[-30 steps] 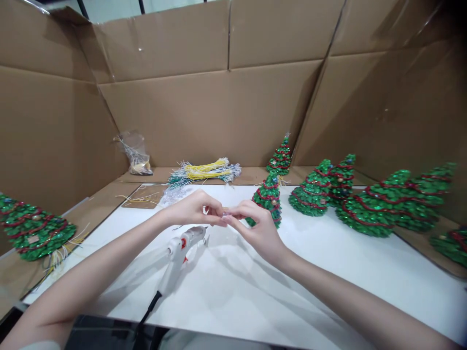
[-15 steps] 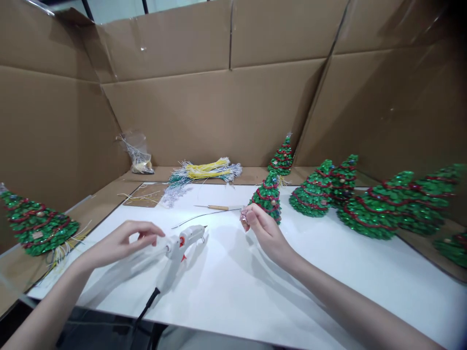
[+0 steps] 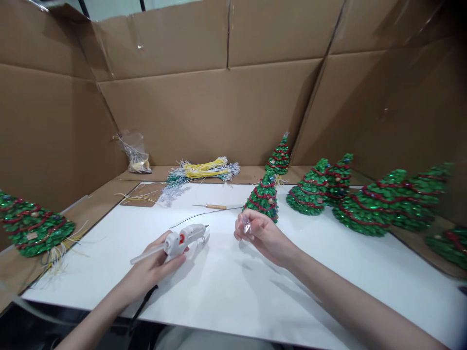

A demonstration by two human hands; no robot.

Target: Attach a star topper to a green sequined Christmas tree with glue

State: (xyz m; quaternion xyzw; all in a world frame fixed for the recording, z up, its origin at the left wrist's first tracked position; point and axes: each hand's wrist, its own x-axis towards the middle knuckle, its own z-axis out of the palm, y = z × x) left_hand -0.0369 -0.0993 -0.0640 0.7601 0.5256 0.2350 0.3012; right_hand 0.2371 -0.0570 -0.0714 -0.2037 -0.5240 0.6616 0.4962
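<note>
One white tabletop [image 3: 219, 301] bears a garlanded Christmas tree [image 3: 261, 198], at one o'clock from the right hand [image 3: 263, 237]. Hot-glue gun [image 3: 175, 244]: nine o'clock from that hand, gripped by the curled left hand [image 3: 153, 270]. Right hand: partly closed, fingertips pinching a small shiny translucent piece [image 3: 246, 224].

Handle of the hot glue gun [image 3: 184, 239] gone, swallowed by the left hand [image 3: 151, 270]! Below the gun, its black cord [image 3: 146, 299] melts into the dark past the edge of the bench [image 3: 219, 291]. Right of the gun, the right hand [image 3: 266, 238] pinches a shiny clear scrap [image 3: 246, 224], too small to make out, and masks the foot of a green Christmas tree [image 3: 261, 194]. Far left of the gun, a leaning tree [image 3: 34, 226] loses its top to the frame; far right, a blurred tree [image 3: 448, 245] is sliced off too!
</note>
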